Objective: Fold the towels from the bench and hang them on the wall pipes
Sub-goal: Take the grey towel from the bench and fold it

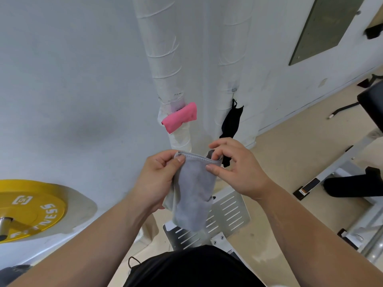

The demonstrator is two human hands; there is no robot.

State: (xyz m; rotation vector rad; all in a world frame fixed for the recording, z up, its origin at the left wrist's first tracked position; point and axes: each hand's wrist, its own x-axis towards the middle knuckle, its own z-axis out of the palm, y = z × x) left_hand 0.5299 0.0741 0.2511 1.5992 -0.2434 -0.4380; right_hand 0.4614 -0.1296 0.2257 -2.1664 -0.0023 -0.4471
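White wall [62, 79] and beige floor [279, 154] frame this gym corner. At the middle, the left hand [159, 177] pinches the left end of a grey towel [192, 193] at its stitched top hem, thumb on the front and fingers curled behind. The right hand [238, 168] pinches the right end of the same hem, with the thumb lying on the front of the cloth and the fingers curled over the edge. From these two grips the grey towel hangs down as a narrow strip that looks doubled, held in the air before the person's body and above a slotted metal plate [230, 212] on the floor. Just beyond the hands, two upright pipes wrapped in white tape run up the wall. The left pipe [165, 65] carries a folded pink towel [179, 117]. From the right pipe [230, 59] hangs a black cloth [231, 123], its lower end passing behind the right hand. A yellow weight plate [31, 208] sits at the lower left near the wall, and black padded gym gear [371, 104] stands at the right edge.
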